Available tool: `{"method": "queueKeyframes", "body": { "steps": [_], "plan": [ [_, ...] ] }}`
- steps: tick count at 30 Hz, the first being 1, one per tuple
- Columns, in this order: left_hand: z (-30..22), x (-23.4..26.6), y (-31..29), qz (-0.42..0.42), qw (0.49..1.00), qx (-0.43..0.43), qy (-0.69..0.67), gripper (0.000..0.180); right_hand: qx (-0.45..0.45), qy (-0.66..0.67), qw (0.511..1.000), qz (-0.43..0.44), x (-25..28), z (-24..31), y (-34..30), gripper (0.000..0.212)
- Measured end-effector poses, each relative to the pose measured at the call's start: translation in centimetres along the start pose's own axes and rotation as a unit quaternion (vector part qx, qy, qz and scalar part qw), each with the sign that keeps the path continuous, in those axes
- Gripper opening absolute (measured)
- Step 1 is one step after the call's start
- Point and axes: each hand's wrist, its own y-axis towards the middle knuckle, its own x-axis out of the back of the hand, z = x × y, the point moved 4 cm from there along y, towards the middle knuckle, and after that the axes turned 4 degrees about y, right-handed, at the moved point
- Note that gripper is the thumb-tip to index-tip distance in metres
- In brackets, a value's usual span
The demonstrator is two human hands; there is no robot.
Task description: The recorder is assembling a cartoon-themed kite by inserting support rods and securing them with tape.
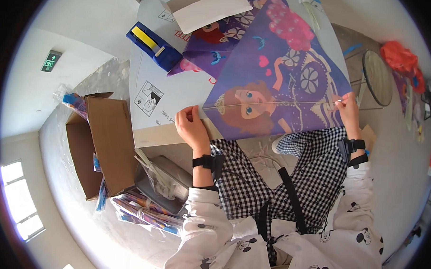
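Purple triangular princess-printed thin sheet [279,84] lay at near edge of pale worktop [147,125], seam [235,105] running left-right. Right hand [348,113] grip clamped on right corner; left hand [193,128] curled by left corner, hold unclear.

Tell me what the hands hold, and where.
The right hand appears to pinch the purple printed sheet at its right edge. The left hand is beside the sheet's left corner; whether it grips anything cannot be told.
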Motion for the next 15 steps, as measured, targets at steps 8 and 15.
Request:
{"method": "queueKeyframes", "body": {
  "steps": [8,15],
  "plan": [
    [0.0,-0.1,-0.3,0.0,0.999,-0.033,0.019,0.011,-0.014,-0.018,1.0,-0.013,-0.2,0.5,0.0,0.029],
    [0.2,-0.2,-0.2,-0.002,0.999,-0.032,0.008,0.01,-0.038,0.006,0.999,-0.03,0.2,-2.7,0.4,0.045]
  ]
}}
